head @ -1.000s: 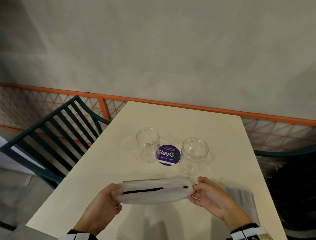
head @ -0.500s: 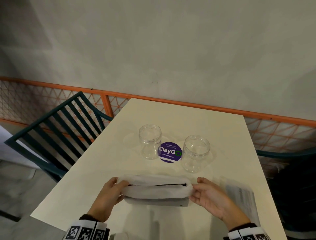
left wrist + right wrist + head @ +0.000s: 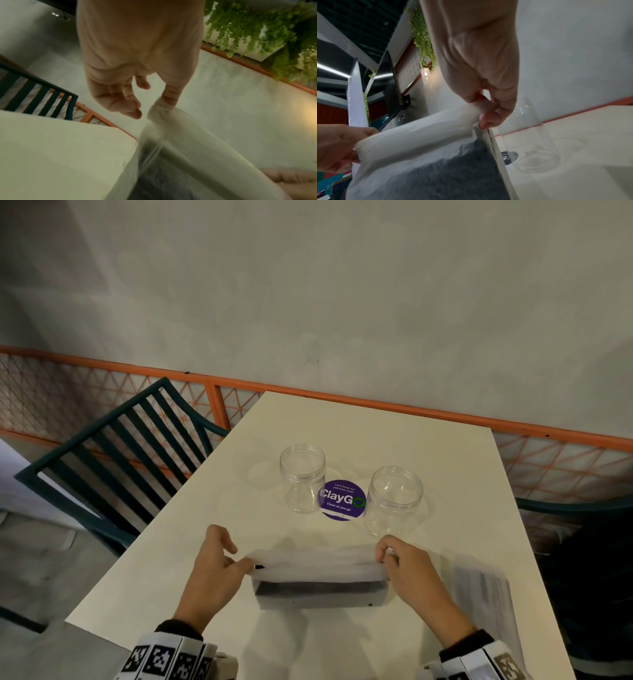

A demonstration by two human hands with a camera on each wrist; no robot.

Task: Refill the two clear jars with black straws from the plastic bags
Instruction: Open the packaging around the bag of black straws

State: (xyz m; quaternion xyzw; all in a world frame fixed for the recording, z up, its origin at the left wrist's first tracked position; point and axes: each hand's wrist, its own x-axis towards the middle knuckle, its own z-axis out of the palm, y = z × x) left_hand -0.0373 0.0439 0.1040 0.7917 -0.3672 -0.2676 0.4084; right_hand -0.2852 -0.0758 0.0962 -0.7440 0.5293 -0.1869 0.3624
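Two clear open jars stand mid-table: the left jar (image 3: pixel 302 477) and the right jar (image 3: pixel 394 498); the right jar (image 3: pixel 530 142) also shows in the right wrist view. Near the front edge I hold a cloudy plastic bag (image 3: pixel 318 571) with a dark mass of black straws (image 3: pixel 318 590) inside. My left hand (image 3: pixel 219 566) pinches the bag's left top corner; its other fingers are spread. My right hand (image 3: pixel 406 563) pinches the right top corner. The bag (image 3: pixel 171 155) hangs from the left fingers, and the bag (image 3: pixel 419 142) is stretched between both hands.
A purple round sticker (image 3: pixel 340 500) lies between the jars on the cream table (image 3: pixel 376 433). A second plastic bag (image 3: pixel 483 597) lies at the table's right edge. A dark green slatted chair (image 3: pixel 113 446) stands left, another chair (image 3: pixel 582 508) right. An orange rail (image 3: pixel 376 402) runs behind.
The bag has turned from a rolled bundle held level to hanging open-side up, stretched by its top corners. Both hands shifted to pinch the corners and moved slightly apart.
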